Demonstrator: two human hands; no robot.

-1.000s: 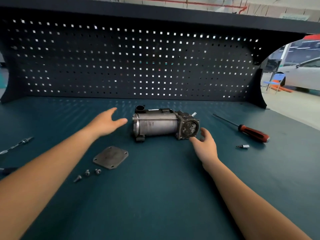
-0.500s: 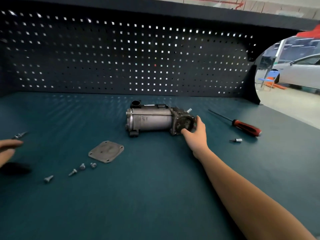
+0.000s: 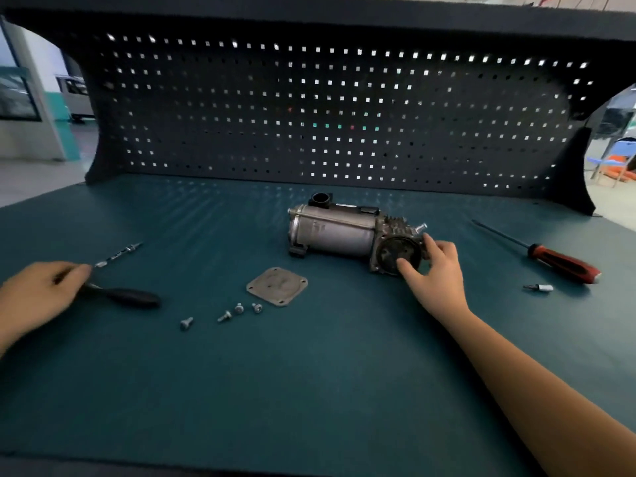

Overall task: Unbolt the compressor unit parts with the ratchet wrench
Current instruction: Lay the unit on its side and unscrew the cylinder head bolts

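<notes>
Compressor [image 3: 334, 232]: brace firmly with right hand [image 3: 437, 270], curled round its right end; seat wrench [image 3: 127, 297] squarely; left hand [image 3: 38, 294] blurred over it, grip unclear.

- Teal-green table [image 3: 309, 390] across the lower frame
- Black pegboard [image 3: 309, 108], square-hole grid, upper frame
- Silver-grey compressor [image 3: 332, 234], centre
- Red-and-black screwdriver [image 3: 559, 265], right
- Black-handled ratchet wrench [image 3: 127, 297], left
- Grey cover plate [image 3: 277, 286]

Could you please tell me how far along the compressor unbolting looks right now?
Done: the cover plate lies off the compressor, with four loose bolts beside the plate. In hand: the right hand has its grip on the open end; the left hand is at the black-handled wrench, blurred. Left: any fasteners remaining inside, which I cannot make out.
</notes>
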